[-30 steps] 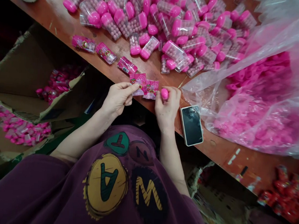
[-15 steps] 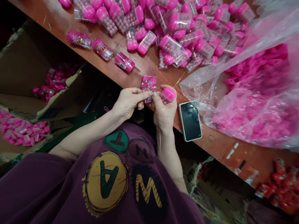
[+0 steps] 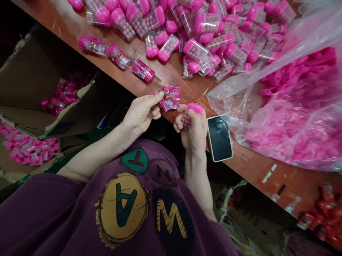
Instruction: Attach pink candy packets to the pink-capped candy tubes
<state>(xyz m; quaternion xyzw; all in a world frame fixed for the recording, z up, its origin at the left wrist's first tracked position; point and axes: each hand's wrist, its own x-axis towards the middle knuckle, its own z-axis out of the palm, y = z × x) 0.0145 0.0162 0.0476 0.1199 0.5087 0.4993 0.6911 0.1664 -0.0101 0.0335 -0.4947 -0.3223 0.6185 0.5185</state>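
On the purple shirt [image 3: 73, 218], inverted letters "W" [image 3: 172, 218], "A" [image 3: 124, 204], "N" [image 3: 163, 172] and "T" [image 3: 135, 159] are read. On one wrapped tube [image 3: 143, 70] a barcode [image 3: 140, 74] is noted; print on the pink wrapper [image 3: 170, 98] cannot be deciphered.

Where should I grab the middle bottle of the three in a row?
Probably around its middle, coming from above: the bottle lies on its side, with bare table along both long sides for finger and thumb.
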